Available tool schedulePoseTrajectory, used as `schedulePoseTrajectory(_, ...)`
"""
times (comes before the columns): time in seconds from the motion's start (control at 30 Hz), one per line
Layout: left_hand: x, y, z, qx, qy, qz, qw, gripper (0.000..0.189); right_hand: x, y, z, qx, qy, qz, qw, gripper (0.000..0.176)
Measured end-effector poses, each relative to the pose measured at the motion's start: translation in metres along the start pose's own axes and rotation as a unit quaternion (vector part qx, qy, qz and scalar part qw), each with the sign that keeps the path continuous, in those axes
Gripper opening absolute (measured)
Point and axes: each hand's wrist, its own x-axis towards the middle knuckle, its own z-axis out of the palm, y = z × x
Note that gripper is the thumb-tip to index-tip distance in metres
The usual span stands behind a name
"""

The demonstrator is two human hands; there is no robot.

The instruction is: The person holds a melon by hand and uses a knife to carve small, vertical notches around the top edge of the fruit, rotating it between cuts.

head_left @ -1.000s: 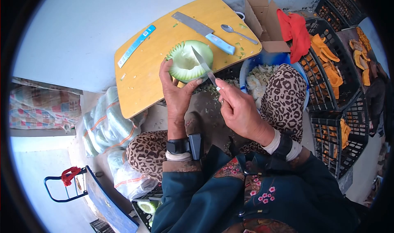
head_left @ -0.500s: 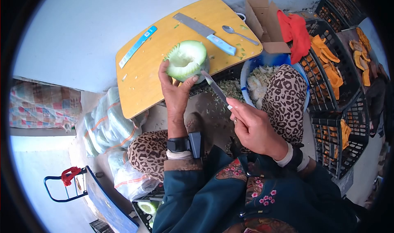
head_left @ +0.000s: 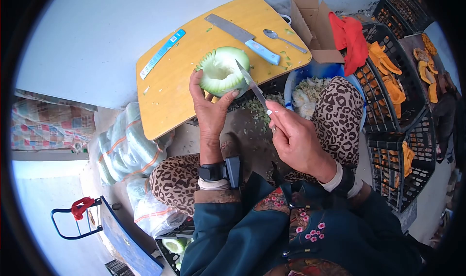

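Observation:
My left hand (head_left: 211,112) holds a hollowed pale green melon (head_left: 224,85) from below, over the near edge of the yellow board (head_left: 170,89). Notches run along the left and lower part of the melon's rim. My right hand (head_left: 297,139) is closed around the handle of a small knife (head_left: 256,90). The knife's blade points up and left, its tip at the melon's right rim. Behind the melon, a large cleaver (head_left: 233,29) with a blue handle lies on the board.
A spoon (head_left: 285,41) and a blue-and-white strip (head_left: 163,54) lie on the board. Right of it are a cardboard box (head_left: 315,28), a blue basin (head_left: 287,94) with scraps and black crates (head_left: 383,125) of orange pieces. Plastic bags (head_left: 127,145) stand at left.
The knife and my right hand have moved up and slightly left, bringing the blade tip from the melon's lower right side to its rim. The melon has shifted slightly right.

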Motion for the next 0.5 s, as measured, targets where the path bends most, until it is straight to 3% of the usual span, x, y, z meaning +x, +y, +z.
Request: schedulePoseTrajectory(0.5,0.0003,0.0012,0.0028,0.037,0.004,0.013,0.999,0.096,-0.0056,0.0014,-0.0020,-0.011,-0.005,-0.006,1.000,0.053)
